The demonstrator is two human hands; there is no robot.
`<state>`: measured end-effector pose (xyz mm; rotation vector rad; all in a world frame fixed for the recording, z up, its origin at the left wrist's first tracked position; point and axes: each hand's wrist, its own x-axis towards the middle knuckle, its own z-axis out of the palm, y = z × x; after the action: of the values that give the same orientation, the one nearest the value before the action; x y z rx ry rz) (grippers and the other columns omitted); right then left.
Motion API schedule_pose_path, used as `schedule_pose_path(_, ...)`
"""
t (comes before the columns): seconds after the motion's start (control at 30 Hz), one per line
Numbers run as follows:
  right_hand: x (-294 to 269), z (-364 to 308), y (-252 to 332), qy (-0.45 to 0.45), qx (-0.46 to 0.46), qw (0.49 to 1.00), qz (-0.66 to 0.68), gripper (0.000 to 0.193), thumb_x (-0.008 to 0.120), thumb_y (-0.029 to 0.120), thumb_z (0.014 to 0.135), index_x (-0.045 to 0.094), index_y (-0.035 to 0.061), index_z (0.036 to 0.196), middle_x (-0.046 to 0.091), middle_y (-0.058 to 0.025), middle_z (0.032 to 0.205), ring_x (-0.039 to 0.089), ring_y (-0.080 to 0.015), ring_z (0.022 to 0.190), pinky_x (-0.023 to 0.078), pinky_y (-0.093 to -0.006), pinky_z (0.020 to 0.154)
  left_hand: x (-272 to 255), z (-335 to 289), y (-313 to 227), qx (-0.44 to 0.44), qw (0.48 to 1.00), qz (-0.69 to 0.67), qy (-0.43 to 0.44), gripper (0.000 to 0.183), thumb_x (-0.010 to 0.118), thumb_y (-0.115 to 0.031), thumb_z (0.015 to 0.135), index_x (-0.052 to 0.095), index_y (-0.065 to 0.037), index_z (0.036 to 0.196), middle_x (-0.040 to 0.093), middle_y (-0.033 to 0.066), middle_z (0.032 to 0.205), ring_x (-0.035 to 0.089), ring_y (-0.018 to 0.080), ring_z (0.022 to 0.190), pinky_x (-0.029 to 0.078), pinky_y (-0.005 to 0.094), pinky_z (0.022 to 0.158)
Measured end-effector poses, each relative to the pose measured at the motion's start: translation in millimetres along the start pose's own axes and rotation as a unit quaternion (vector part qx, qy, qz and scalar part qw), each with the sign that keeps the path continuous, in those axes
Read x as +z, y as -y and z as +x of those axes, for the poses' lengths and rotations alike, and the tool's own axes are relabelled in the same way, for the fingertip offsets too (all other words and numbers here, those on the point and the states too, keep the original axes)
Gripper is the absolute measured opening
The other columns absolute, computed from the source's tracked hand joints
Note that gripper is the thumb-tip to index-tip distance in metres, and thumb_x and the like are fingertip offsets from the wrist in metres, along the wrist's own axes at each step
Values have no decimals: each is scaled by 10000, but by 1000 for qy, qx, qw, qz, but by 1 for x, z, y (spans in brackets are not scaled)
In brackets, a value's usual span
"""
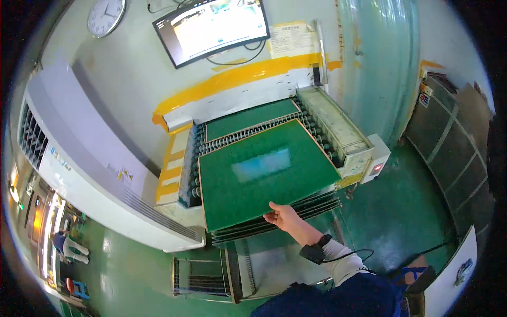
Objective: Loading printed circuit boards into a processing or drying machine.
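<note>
A large green circuit board panel (253, 190) lies tilted over the front end of a roller conveyor (253, 128). My right hand (283, 216) reaches in from the lower right and pinches the panel's near edge, thumb at the top and fingers curled at the rim. A dark device with a cable is strapped to my right wrist. Farther back on the rollers lies a second green panel (251, 120). Beneath the front panel's near edge, several thin plates (311, 207) are layered in a rack. My left hand is out of view.
A tall white air conditioner (100, 158) stands left of the conveyor. A small control box (376, 161) juts out on its right. Near me is a low metal rack (203, 277). A grey cabinet (449, 142) stands right. A person (68, 245) is far left.
</note>
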<state>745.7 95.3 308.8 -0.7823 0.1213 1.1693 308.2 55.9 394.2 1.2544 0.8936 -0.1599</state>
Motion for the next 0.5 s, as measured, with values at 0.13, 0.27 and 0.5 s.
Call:
schedule_pose_path(0.13,5,11,10,-13,8,1000,2,255,637,207,841,509,4,927,566,-147,863,589,-288,813,507,-385,724,1,12,-11,-1,1000,22,21,299,545,-232,872,583,-60,1113,607,124,1065,571,260,980,437,371,854)
schedule_pose_path(0.27,9,17,14,-21,20,1000,10,297,639,201,840,486,-13,978,559,-170,879,587,-297,811,506,-397,733,2,20,-18,-3,998,44,37,283,548,-234,869,594,-70,1095,613,118,1047,576,258,966,440,369,844)
schedule_pose_path(0.5,8,9,15,15,3,999,32,291,616,186,854,507,-28,1018,570,-165,937,596,-284,873,515,-399,778,7,40,-28,-6,991,96,90,256,553,-237,863,613,-87,1062,624,108,1016,584,255,943,446,366,826)
